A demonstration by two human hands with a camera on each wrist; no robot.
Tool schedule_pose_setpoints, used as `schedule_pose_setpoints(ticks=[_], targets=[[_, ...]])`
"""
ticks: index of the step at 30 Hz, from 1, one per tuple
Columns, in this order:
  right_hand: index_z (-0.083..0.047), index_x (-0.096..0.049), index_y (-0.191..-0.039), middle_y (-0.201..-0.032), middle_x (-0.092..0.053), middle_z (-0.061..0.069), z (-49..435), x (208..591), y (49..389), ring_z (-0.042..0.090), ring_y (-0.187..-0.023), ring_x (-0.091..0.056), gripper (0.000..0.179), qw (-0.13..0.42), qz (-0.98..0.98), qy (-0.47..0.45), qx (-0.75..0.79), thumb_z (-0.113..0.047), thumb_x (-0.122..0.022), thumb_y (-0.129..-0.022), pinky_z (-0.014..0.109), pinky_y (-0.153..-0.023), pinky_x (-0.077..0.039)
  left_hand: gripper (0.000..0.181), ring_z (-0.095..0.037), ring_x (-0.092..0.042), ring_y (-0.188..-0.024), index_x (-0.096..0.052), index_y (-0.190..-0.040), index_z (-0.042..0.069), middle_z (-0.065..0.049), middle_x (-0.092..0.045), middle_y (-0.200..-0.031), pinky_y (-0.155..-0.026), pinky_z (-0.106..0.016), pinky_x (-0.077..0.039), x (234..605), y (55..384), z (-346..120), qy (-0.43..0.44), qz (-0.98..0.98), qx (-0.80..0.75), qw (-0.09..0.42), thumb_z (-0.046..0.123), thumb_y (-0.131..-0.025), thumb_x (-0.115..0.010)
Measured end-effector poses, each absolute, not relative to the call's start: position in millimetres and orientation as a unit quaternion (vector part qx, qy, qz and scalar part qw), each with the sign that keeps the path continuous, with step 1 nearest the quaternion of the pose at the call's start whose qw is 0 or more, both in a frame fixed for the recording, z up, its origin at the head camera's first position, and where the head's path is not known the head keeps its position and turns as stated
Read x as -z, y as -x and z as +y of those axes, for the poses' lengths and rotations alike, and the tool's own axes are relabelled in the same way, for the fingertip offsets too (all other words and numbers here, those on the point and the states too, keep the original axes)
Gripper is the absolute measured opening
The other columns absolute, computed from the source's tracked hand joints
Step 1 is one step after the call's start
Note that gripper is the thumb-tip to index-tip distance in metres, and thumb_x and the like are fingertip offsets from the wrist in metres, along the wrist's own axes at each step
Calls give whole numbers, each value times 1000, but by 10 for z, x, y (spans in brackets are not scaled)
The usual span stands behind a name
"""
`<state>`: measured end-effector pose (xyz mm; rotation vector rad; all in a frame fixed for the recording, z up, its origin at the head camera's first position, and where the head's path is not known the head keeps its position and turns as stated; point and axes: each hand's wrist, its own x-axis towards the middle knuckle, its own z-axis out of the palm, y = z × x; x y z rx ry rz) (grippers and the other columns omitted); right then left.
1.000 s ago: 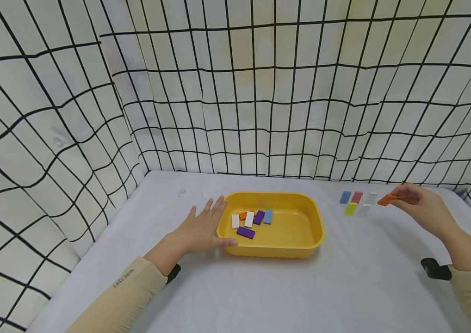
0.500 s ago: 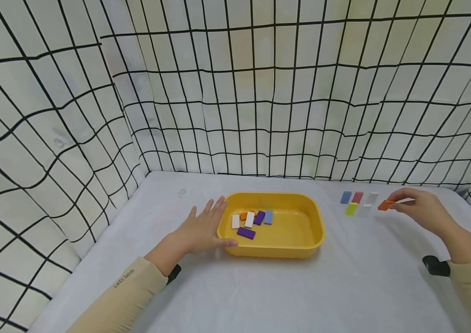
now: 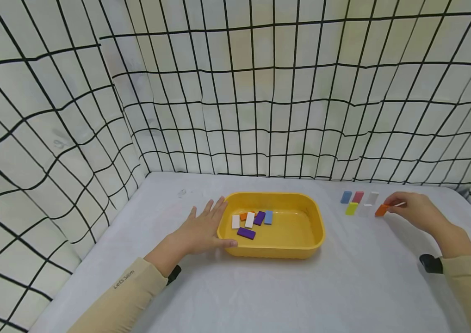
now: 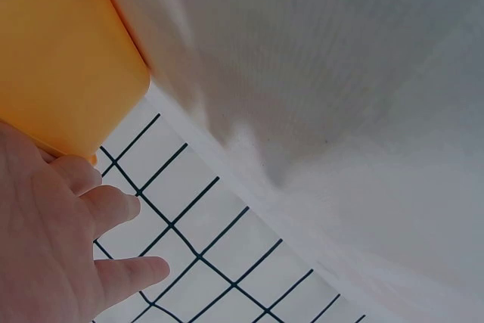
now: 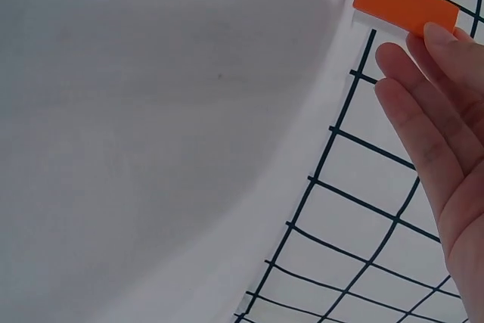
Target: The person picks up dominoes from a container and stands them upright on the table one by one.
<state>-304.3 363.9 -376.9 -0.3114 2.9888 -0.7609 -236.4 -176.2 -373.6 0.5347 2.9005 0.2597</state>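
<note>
At the right of the head view, the right hand [image 3: 416,210] pinched an orange block [image 3: 381,210] between thumb and fingertip, other fingers extended in its wrist view. The block leaned; whether its lower edge touched the tablecloth [image 3: 260,296] could not be told.

Just left of it stood a blue block [image 3: 345,197], a red block [image 3: 358,197] and a white block [image 3: 373,198], with a lime block [image 3: 351,208] and a very pale block [image 3: 364,211] nearer the camera; the pale one nearly vanished against the cloth. In the right wrist view, the top edge cut off a pink block beside the orange one.

At centre, the left hand [image 3: 204,231] lay with fingers spread wide over the left end of a yellow tub [image 3: 277,252], hiding part of its rim. Its wrist view cropped both hand and tub at the left edge.

Left of centre in the tub lay two white pieces [image 3: 235,222], two purple pieces [image 3: 246,233], a light-blue piece [image 3: 268,217] and some orange [image 3: 243,216], mostly hidden behind a white one.
</note>
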Motion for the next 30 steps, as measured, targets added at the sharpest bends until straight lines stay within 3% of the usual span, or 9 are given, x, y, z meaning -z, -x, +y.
schedule_pose_setpoints(ticks=[30], targets=[[9,-60,-125,-120,-61,33,3613,3833,3070,55,-110,-57,30,23,961,110,253,-4,-66,-99,65,-92,-51,116,-35,-1,-157,-7,-165,6,-8,0,-172,-120,-67,-1,3730,2363,-1751,-179,975,-90,93,74,-88,-61]])
